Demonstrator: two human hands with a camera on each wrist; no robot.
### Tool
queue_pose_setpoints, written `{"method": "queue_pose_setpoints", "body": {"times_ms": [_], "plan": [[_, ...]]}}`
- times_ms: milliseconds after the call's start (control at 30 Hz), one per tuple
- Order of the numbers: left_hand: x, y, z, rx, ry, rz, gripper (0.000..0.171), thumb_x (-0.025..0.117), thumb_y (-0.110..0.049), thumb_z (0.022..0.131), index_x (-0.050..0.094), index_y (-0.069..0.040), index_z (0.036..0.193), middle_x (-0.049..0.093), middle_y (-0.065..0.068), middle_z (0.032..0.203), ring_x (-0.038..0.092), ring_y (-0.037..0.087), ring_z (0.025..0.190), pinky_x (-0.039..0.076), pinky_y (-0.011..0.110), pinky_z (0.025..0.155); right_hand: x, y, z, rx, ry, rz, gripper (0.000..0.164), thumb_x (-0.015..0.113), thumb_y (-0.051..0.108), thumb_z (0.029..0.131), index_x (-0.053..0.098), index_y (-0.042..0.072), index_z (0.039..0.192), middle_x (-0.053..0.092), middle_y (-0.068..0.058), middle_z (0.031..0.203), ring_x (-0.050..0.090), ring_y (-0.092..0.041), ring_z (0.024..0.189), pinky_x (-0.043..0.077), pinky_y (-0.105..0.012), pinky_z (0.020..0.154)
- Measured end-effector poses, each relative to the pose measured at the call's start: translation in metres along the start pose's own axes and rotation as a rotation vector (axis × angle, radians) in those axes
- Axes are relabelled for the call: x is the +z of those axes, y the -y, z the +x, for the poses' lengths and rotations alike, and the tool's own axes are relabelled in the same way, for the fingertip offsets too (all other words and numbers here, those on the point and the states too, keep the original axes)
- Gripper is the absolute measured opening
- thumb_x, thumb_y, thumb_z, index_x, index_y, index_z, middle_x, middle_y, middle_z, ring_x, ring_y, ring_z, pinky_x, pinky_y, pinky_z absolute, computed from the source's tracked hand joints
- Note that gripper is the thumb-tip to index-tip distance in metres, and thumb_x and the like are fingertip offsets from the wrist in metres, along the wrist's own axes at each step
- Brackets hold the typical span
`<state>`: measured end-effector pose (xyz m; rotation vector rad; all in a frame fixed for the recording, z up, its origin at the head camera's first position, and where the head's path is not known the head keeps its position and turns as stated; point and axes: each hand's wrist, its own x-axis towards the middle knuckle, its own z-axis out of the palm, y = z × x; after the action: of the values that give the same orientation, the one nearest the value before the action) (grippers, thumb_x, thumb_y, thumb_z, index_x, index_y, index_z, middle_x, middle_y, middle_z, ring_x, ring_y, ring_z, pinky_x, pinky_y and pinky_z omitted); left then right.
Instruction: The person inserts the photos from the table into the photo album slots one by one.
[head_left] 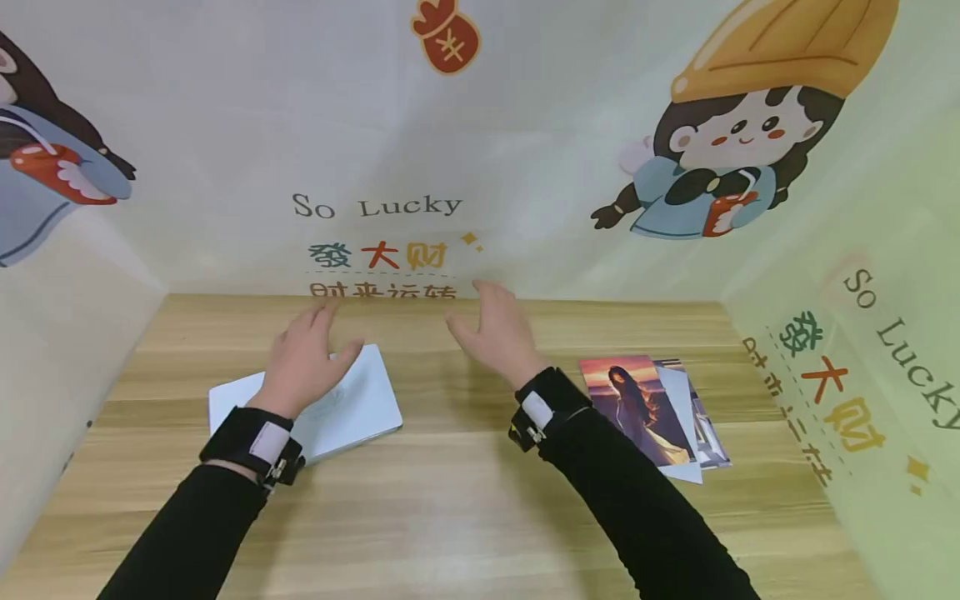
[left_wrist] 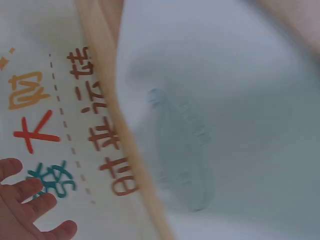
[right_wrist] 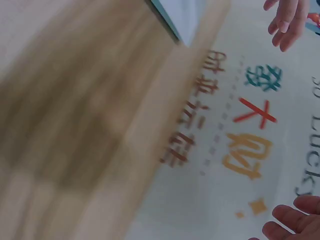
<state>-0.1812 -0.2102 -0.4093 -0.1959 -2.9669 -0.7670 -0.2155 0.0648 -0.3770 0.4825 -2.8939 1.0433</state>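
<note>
The two hands of a seated or standing person reach forward over a wood-grain table (head_left: 450, 533), sleeves black, a dark strap at each wrist. The left hand (head_left: 306, 367), left of centre in the head view, is open, its fingers extended forward and its thumb angled out to the right; it lies over a flat white object (head_left: 360, 417), though contact cannot be judged. The right hand (head_left: 497, 332), near the centre of the frame, is likewise open, fingers pointing up the frame and thumb apart to the left, above the table's far part.

Writing: the pale backdrop (head_left: 225, 125) reads "So Lucky" above 發大财 and, cut by the table edge, 时来运转; the same lettering repeats on the right-hand side wall (head_left: 892, 500). The left wrist view shows a faint mark on the white object, too blurred to read.

Containers appear in print: a red pouch (head_left: 450, 37) bearing ¥ at top centre, and a red winged cup (head_left: 727, 215) held by the cartoon figure (head_left: 738, 137) at upper right. Whether the white object is a box or a book cannot be told. Right of centre lie overlapping picture cards (head_left: 637, 408), the uppermost showing a long-haired figure against a sunset.
</note>
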Motion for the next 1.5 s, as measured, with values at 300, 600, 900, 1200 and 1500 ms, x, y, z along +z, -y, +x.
{"method": "queue_pose_setpoints", "body": {"times_ms": [300,600,900,1200,1500], "plan": [[0.030,0.031,-0.048,-0.161,0.046,0.012,0.074,0.060,-0.035,0.104,0.038,0.018,0.151,0.029,0.046,0.156,0.033,0.063,0.143,0.035,0.078,0.109,0.062,-0.018,-0.035,0.083,0.080,0.087,0.068,0.061,0.030,0.103,0.043,-0.013,0.152,0.049,-0.032,0.154,0.045,-0.045,0.146,0.034,-0.051,0.123],[0.036,0.066,-0.098,-0.231,0.118,0.119,0.090,0.068,-0.050,0.097,0.039,0.016,0.151,0.017,0.050,0.158,0.016,0.070,0.145,0.018,0.089,0.107,0.112,-0.023,-0.063,0.049,0.110,0.166,0.059,0.060,0.022,0.100,0.050,-0.018,0.143,0.055,-0.036,0.144,0.052,-0.048,0.138,0.040,-0.053,0.119],[0.022,0.096,-0.119,-0.286,0.130,0.011,0.099,0.075,-0.041,0.096,0.026,0.025,0.151,0.002,0.058,0.154,0.016,0.080,0.135,0.028,0.084,0.107,0.135,-0.012,-0.073,-0.025,0.126,0.155,0.048,0.063,0.010,0.096,0.056,-0.018,0.134,0.062,-0.033,0.134,0.057,-0.047,0.131,0.044,-0.051,0.115],[0.035,0.085,-0.110,-0.239,0.117,0.026,0.096,0.077,-0.039,0.095,0.030,0.024,0.150,0.007,0.056,0.155,0.017,0.075,0.140,0.026,0.080,0.111,0.140,-0.006,-0.069,-0.014,0.125,0.196,0.045,0.062,0.007,0.096,0.057,-0.017,0.134,0.063,-0.032,0.133,0.058,-0.045,0.130,0.046,-0.048,0.113],[0.052,0.050,-0.087,-0.197,0.143,0.016,0.092,0.073,-0.039,0.098,0.030,0.020,0.154,0.005,0.053,0.159,0.015,0.073,0.143,0.028,0.080,0.110,0.116,-0.022,-0.070,0.102,0.150,0.313,0.056,0.058,0.008,0.100,0.043,-0.023,0.145,0.047,-0.041,0.148,0.046,-0.050,0.142,0.037,-0.056,0.120]]}}
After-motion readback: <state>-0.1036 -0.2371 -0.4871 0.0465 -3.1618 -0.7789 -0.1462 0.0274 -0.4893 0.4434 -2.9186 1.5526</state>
